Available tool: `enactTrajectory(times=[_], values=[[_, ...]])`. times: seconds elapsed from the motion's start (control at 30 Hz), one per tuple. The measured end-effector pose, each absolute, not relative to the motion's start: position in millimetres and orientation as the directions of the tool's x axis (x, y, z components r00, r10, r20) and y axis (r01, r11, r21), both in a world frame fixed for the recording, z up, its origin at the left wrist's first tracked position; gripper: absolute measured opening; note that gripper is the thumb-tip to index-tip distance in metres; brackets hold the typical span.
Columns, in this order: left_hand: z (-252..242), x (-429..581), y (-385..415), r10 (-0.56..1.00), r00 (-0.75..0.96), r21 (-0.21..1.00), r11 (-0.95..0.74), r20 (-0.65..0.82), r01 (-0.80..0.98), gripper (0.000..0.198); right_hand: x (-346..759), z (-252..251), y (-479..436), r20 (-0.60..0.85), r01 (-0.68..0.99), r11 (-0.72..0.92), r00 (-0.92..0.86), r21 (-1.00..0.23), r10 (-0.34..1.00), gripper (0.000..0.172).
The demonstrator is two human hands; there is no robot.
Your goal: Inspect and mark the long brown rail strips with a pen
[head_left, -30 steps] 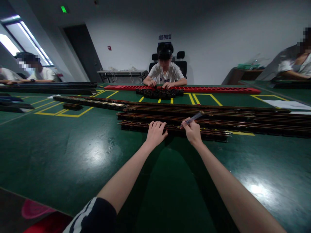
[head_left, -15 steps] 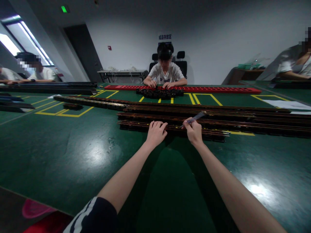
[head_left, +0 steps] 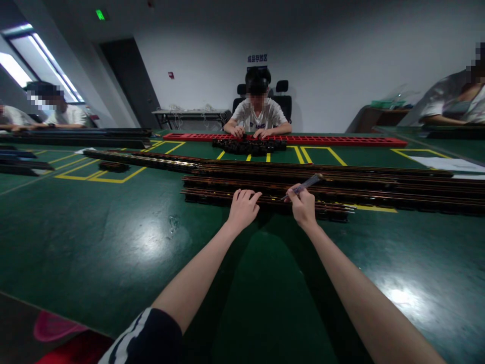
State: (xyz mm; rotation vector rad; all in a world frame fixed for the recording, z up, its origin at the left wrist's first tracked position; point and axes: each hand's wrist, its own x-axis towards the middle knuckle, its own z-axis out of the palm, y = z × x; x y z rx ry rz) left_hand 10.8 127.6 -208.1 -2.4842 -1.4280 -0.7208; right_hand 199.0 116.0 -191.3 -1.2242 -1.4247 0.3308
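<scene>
A long dark strip (head_left: 206, 197) with thin copper-coloured rods along it lies across the table in front of me. My left hand (head_left: 244, 207) rests over its near edge, fingers bent on top and thumb at the front, holding it. In my right hand (head_left: 303, 206), a small screwdriver (head_left: 308, 184) with a translucent handle is pinched between thumb and fingers. Its thin shaft slants down to the left, and the tip is at the top of the strip, between my hands. Whether the tip touches a part there is too small to tell.
More long dark strips (head_left: 417, 194) lie just behind and to the right. Farther back, a person (head_left: 259, 114) works at a red slotted rail (head_left: 341, 140) beside a heap of black parts (head_left: 248, 146). White paper (head_left: 447, 163) lies at the right. Yellow tape lines mark the green table (head_left: 113, 263).
The front strip has slid very slightly to the left. Both my hands and the screwdriver are almost where they were.
</scene>
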Motion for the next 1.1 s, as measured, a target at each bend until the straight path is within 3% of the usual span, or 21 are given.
enactTrajectory(times=[0.5,1.1], values=[[-208.4,10.0,127.2,0.76,0.426,0.087,-0.529,0.491,0.844,0.037,203.0,-194.9,116.5,0.561,0.45,0.396,0.326,-0.8,0.761,0.019],[-209.9,9.7,128.6,0.753,0.417,0.087,-0.527,0.508,0.845,0.036,203.2,-192.8,116.1,0.564,0.48,0.405,0.249,-0.778,0.787,0.026]])
